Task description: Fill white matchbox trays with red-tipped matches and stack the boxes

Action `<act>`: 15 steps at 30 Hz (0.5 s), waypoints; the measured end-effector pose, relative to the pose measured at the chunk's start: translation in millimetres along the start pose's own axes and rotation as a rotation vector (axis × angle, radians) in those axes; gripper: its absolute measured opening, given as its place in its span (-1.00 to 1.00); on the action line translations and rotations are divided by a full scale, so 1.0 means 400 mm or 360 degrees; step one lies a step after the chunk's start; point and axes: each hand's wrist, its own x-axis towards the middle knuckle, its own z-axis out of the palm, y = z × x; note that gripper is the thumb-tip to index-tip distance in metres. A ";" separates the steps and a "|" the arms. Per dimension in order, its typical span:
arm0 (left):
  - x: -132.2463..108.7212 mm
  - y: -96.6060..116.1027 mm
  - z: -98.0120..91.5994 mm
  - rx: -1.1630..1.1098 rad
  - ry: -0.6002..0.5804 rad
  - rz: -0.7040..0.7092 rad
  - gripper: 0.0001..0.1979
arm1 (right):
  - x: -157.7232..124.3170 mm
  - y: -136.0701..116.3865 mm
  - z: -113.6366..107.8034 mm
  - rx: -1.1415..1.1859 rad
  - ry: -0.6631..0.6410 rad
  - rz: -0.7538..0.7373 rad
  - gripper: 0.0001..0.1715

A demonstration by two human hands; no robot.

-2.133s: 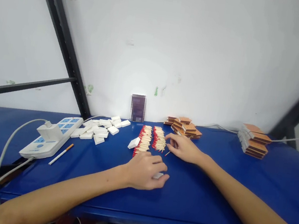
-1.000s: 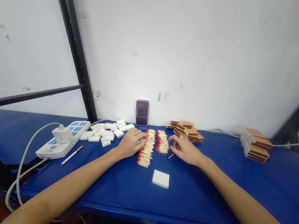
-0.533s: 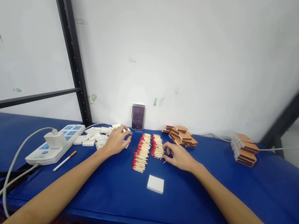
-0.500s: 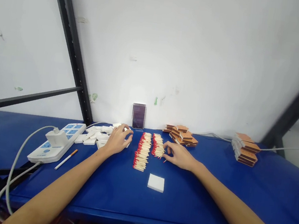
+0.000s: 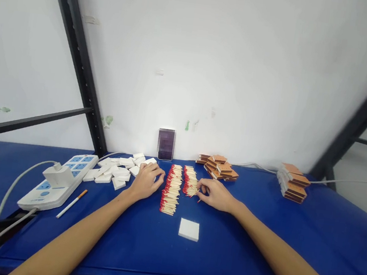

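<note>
Two rows of red-tipped matchsticks lie on the blue table [image 5: 258, 237]: a left row [image 5: 171, 189] and a shorter right row [image 5: 190, 181]. My left hand [image 5: 145, 182] rests palm down just left of the left row, beside a heap of white inner boxes [image 5: 115, 169]. Its fingers are curled over something hidden under them. My right hand [image 5: 215, 195] pinches at the near right edge of the right row, fingertips on the sticks. A single white box [image 5: 189, 229] lies flat in front of the rows, between my forearms.
A white power strip [image 5: 51, 181] with a plugged adapter and grey cable sits at the left, a cigarette [image 5: 72, 197] beside it. Orange matchbox sleeves [image 5: 219, 166] lie behind my right hand; another stack [image 5: 292, 182] stands far right. A dark card [image 5: 166, 144] leans on the wall. Black frame bars flank both sides.
My left hand let go of the white box, reached to the white box heap, then came back beside the left match row. My right hand stayed at the right row.
</note>
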 end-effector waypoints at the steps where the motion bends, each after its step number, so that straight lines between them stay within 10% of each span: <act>1: -0.001 0.000 0.001 -0.0012 -0.0003 0.0004 -0.76 | 0.000 -0.001 -0.001 0.0015 -0.0009 -0.0007 -0.93; 15: -0.011 0.031 0.000 -0.0164 -0.0041 0.0260 -0.74 | -0.005 -0.008 -0.041 -0.0085 -0.0072 -0.0009 -0.88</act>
